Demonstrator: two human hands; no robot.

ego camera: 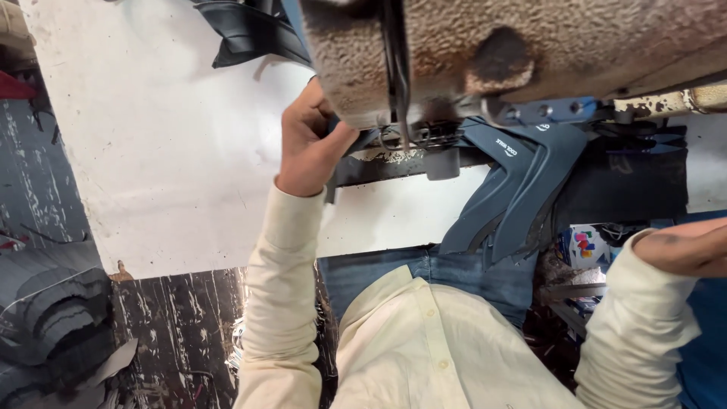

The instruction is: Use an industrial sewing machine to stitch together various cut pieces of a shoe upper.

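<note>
I see my left hand (310, 144) curled shut, pinching a dark blue cut piece (362, 141) under the fuzzy sewing machine (485, 45). My right hand (685, 246) is at the edge, fingers hidden, so I can't tell. More blue pieces (515, 197) hang off the white table (166, 136).

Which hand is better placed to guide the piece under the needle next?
Probably the left hand: it already rests at the needle of the grimy sewing machine, touching the dark blue-grey cut fabric pieces. The right hand is off at the frame edge, touching nothing.
</note>
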